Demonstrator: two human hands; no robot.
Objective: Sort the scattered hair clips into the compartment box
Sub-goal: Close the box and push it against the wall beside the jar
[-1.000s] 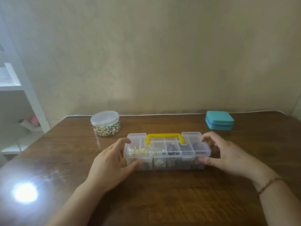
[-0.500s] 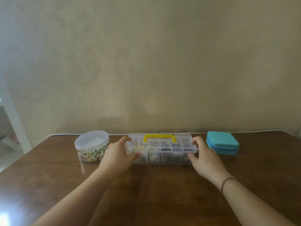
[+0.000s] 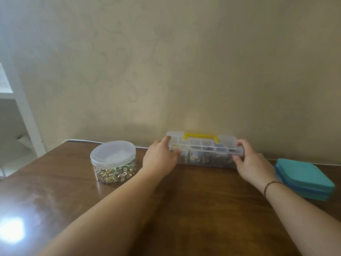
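Compartment box (image 3: 203, 151) — one, clear plastic, lid shut, yellow handle (image 3: 201, 137) — stands right of centre against the wall. Judged light, rigid and slick; best held at the short ends. Left hand (image 3: 160, 159) and right hand (image 3: 253, 164) are curled round those ends. Round jar (image 3: 113, 161) — one, centre left. Teal case (image 3: 304, 178) — one, lower right. Loose clips: none seen.

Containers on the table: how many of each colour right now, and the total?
Clear: 2, the compartment box gripped by the left hand and right hand, and the round jar.
Teal: 1, the flat case.
Total: 3.
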